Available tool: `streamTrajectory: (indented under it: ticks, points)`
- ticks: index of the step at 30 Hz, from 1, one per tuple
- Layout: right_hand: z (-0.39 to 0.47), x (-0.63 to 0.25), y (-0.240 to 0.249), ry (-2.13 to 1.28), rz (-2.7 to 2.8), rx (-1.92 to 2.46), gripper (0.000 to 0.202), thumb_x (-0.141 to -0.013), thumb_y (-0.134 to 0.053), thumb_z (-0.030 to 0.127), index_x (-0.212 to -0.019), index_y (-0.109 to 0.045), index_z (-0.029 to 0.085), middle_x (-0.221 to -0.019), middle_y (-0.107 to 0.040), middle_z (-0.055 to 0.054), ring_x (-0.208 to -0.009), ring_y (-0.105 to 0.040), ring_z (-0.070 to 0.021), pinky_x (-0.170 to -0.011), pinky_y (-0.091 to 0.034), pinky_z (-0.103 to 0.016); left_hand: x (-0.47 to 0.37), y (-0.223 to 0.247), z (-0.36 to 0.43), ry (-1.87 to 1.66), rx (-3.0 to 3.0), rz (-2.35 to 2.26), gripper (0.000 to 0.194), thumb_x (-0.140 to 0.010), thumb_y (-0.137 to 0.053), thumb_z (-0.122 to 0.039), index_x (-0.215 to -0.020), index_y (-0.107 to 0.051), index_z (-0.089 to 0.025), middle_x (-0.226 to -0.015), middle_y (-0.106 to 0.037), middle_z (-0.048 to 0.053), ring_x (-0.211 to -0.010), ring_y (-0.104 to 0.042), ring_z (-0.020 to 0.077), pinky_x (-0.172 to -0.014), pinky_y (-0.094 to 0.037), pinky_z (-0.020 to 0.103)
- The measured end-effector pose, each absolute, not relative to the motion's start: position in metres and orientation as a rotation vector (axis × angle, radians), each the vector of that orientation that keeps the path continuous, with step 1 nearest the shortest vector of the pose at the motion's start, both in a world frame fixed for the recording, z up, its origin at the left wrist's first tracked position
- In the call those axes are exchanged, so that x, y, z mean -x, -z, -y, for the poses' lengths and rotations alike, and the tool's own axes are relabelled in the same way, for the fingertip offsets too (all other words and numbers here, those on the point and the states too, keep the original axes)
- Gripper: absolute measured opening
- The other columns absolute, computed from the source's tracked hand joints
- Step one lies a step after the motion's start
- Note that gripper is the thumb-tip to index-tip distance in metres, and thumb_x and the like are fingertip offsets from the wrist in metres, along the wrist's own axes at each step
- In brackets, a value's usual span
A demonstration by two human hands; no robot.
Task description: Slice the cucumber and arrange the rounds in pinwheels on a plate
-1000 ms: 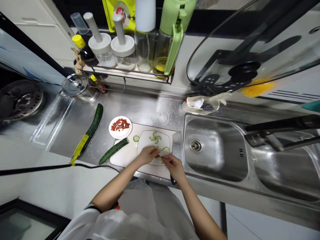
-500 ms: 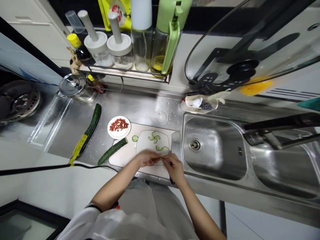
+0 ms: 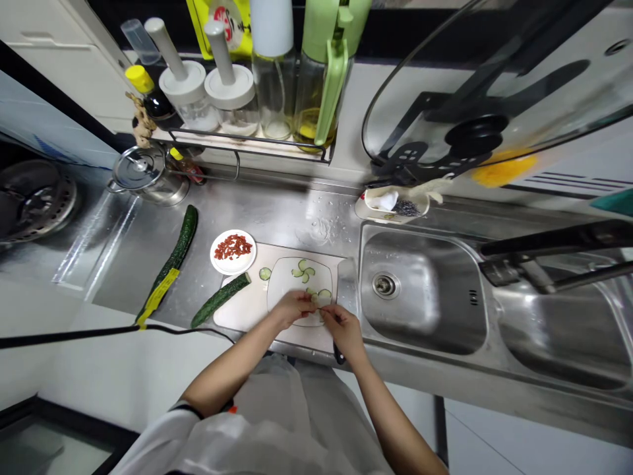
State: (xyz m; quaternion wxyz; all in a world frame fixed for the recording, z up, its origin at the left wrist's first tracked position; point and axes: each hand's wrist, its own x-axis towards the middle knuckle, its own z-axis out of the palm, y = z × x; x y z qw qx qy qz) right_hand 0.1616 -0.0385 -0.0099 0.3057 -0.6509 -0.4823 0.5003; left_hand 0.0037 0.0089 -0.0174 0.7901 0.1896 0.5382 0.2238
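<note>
My left hand [image 3: 295, 309] is over the near part of a white square plate [image 3: 279, 277], its fingers pinched on a thin cucumber slice [image 3: 315, 300]. Facing it, my right hand [image 3: 345, 330] has thumb and forefinger closed at a thin green edge, apparently a cucumber slice too. Curved cucumber pieces [image 3: 303, 270] lie fanned on the plate, and more sit just beyond my fingertips. The plate rests on a pale cutting board [image 3: 237, 311]. A knife [image 3: 347, 280] lies along the board's right side, its black handle partly under my right hand.
Left of the plate are a single cucumber slice [image 3: 265, 273], a cut cucumber [image 3: 221, 301] and a dish of red bits [image 3: 233, 269]. A whole cucumber [image 3: 179, 254] with yellow tape lies farther left. The sink [image 3: 420, 290] is right; a condiment rack [image 3: 247, 142] stands behind.
Both hands have shifted slightly away from my body over the plate and parted a little. More of the cucumber slice at my left fingertips shows. The whole view has moved slightly.
</note>
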Motion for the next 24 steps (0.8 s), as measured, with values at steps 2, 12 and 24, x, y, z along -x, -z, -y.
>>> streamTrajectory:
  ticks: [2, 12, 24]
  points:
    - [0.038, -0.159, 0.013, -1.378, 1.157, 1.713, 0.029, -0.077, -0.058, 0.046, -0.081, -0.066, 0.018, -0.068, -0.062, -0.002, -0.058, -0.052, -0.0141, -0.053, -0.039, -0.025, -0.008, 0.02, -0.007, -0.551, -0.504, -1.211, 0.035, -0.05, -0.08, -0.03, -0.074, -0.06, -0.014, -0.064, -0.059, -0.004, -0.057, -0.052, 0.0068, -0.056, -0.037, 0.02]
    - [0.034, -0.156, 0.019, -1.144, 1.29, 1.8, 0.021, -0.08, -0.051, 0.036, -0.084, -0.065, 0.021, -0.072, -0.065, -0.002, -0.064, -0.057, -0.0155, -0.06, -0.043, -0.025, -0.013, 0.029, -0.006, -0.595, -1.143, -1.508, 0.014, -0.074, -0.064, -0.031, -0.082, -0.064, -0.019, -0.074, -0.066, -0.001, -0.069, -0.058, 0.012, -0.066, -0.045, 0.024]
    - [0.022, -0.151, 0.026, -0.731, 1.759, 1.912, 0.026, -0.085, -0.043, 0.023, -0.089, -0.068, 0.019, -0.081, -0.069, -0.006, -0.076, -0.056, -0.02, -0.073, -0.039, -0.03, -0.021, 0.03, -0.013, -0.46, -1.633, -1.656, 0.014, -0.084, -0.055, -0.022, -0.088, -0.068, -0.02, -0.084, -0.066, 0.004, -0.085, -0.054, 0.0194, -0.078, -0.041, 0.031]
